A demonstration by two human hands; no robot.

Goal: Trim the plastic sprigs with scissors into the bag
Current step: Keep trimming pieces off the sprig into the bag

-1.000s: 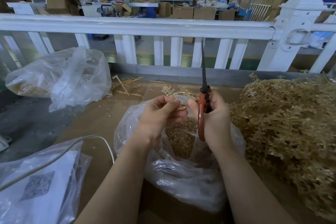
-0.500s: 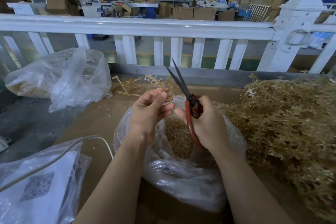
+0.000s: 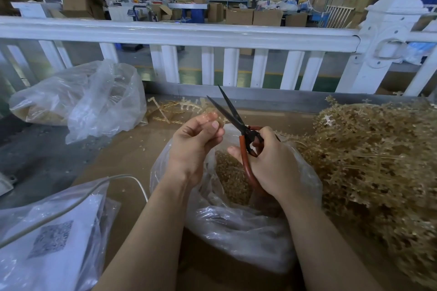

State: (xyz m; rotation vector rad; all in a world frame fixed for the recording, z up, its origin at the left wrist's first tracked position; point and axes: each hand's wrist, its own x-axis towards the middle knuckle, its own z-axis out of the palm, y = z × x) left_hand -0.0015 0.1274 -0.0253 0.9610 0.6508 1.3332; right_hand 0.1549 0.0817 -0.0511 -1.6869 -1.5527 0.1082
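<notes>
If I close the blades too near my left hand [image 3: 194, 142] I judge I could nick a fingertip, or the cut bits could fly past the bag [image 3: 236, 227]; my left fingers pinch a pale sprig [image 3: 209, 117] above the bag's far rim; my right hand [image 3: 272, 163] grips the scissors [image 3: 236, 123], blades parted, just right of the sprig.

Scissors [image 3: 238, 125]: black blades, red-orange handles. Sprigs [image 3: 378, 160] were tan-gold. Bag [image 3: 236, 227] was clear, tan bits inside. Railing [image 3: 179, 34] white. Tabletop [image 3: 123, 156] brown. Paper [image 3: 47, 243] white with grey QR pattern. Cable [image 3: 71, 205] white.
</notes>
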